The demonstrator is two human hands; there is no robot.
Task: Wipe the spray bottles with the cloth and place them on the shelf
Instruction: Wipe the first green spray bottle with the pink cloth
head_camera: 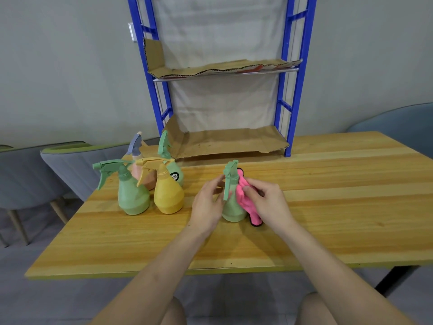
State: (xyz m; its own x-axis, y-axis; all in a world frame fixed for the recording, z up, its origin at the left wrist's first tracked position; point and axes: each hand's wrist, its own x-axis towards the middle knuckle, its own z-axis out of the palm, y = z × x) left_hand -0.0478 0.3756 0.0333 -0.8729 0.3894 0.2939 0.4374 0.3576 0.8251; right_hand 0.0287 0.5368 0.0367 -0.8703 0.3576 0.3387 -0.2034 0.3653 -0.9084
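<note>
- Nearest the camera, two bare knees [174, 310] are cut off by the bottom edge. Two bare forearms reach forward over them to the table.
- A long pale wooden table [328, 207] spans the view, and its right end runs out of frame.
- A tall blue metal-framed shelf [294, 90] stands at the table's far edge against a grey wall. Two tiers show, each lined with torn brown cardboard [229, 139], and the top is cut off.
- A padded grey chair [70, 165] sits at the left, partly hidden behind the table.
- Four plastic spray bottles cluster on the table's left. A mint green bottle [132, 198] and a mustard yellow bottle [168, 198] stand in front. They half hide a peach bottle with a grey-blue trigger [150, 179] and a second green bottle with a dark label [175, 174].
- The left hand [207, 202] curves its fingers around the neck of a pale green plastic spray bottle [232, 207]. The fingertips are hidden behind the trigger.
- That bottle stands upright at the table's centre, just in front of the shelf.
- The right hand [269, 199] pinches a fluffy pink cloth [243, 195] against the bottle's right side. The cloth's dark-edged lower end hangs down to the tabletop.
</note>
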